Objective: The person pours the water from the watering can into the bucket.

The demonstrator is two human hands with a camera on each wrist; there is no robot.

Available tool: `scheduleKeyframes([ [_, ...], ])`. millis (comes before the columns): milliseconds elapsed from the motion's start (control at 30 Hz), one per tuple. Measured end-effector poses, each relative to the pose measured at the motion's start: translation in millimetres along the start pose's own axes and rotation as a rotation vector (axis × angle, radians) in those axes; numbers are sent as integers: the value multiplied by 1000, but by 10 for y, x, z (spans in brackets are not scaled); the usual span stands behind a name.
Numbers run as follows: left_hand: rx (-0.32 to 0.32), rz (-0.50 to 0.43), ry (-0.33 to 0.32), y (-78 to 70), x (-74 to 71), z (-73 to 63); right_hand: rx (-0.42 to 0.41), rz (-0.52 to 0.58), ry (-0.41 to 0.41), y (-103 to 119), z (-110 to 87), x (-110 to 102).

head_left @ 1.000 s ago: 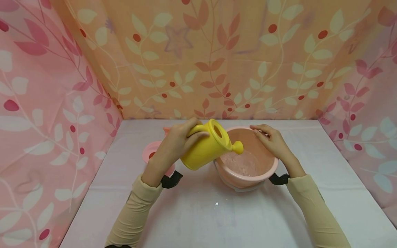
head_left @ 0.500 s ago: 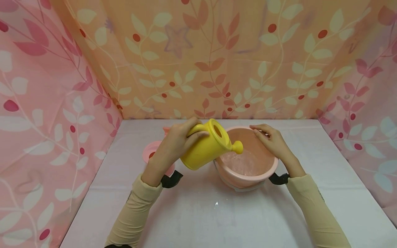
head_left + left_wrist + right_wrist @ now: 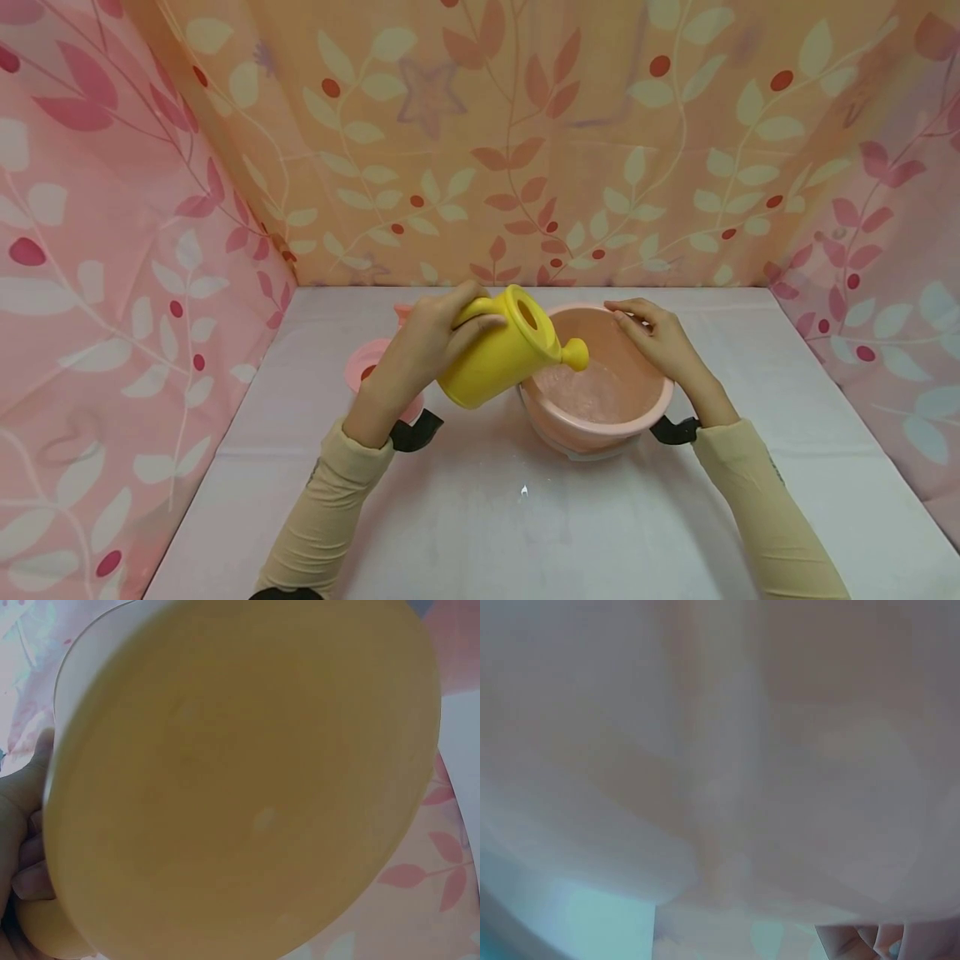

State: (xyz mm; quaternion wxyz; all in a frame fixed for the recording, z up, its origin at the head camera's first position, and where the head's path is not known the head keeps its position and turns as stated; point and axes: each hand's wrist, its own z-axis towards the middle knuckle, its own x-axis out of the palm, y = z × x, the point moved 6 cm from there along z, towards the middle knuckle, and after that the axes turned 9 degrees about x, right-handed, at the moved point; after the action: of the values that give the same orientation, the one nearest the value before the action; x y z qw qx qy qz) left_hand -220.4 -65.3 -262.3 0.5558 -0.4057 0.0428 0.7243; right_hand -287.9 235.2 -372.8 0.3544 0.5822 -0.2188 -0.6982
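Note:
In the head view, my left hand (image 3: 431,337) grips the handle of a yellow watering can (image 3: 491,358) and holds it tilted to the right. Its round spout head (image 3: 575,354) points over a pink basin (image 3: 592,430). Rippled water shows at the bottom of the basin. My right hand (image 3: 663,342) holds the basin's rim at the back right, thumb on the inner side. The can's base (image 3: 240,795) fills the left wrist view, with fingers at its left edge. Blurred pink wall of the basin (image 3: 840,810) covers most of the right wrist view.
Partly behind my left forearm is a pink round toy-like object (image 3: 363,358) with a red centre. An orange-pink piece (image 3: 402,314) peeks out behind that hand. Wet spots shine on the white tabletop (image 3: 525,517). Leaf-patterned cloth (image 3: 480,167) encloses the back and sides.
Both hands, the watering can and the basin keep their places. Only the ripples on the water in the basin differ, looking calmer now than half a second ago.

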Motion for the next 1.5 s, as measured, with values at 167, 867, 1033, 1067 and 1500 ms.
scheduleKeyframes([
  [167, -6, 0, 1, 6, 1, 4, 12, 11, 1, 8, 0, -1],
  [867, -7, -14, 3, 0, 1, 24, 12, 3, 0, -11, 6, 0],
  [1033, -7, -16, 4, 2, 5, 21, 14, 4, 0, -27, 11, 2],
  [1067, -7, -15, 4, 2, 5, 20, 11, 4, -1, -29, 11, 2],
  [1500, -16, -17, 1, 11, 5, 16, -7, 11, -9, -6, 3, -2],
])
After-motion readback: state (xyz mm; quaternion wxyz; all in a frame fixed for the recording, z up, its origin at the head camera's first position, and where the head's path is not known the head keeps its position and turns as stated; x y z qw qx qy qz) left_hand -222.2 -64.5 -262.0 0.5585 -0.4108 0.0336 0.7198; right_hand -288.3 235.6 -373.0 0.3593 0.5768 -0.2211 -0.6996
